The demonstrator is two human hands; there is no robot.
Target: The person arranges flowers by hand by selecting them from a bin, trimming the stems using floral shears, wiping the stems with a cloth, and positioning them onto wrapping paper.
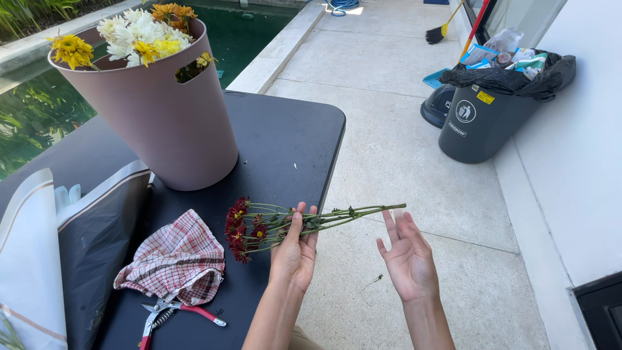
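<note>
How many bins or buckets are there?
2: a pink bucket of flowers on the black table, and a grey rubbish bin against the white wall. Others may lie out of view.

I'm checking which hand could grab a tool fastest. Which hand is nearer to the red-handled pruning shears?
Left. The left hand holds the red flower bunch just up and right of the pruning shears on the table; the right hand hangs open past the table's edge.
</note>
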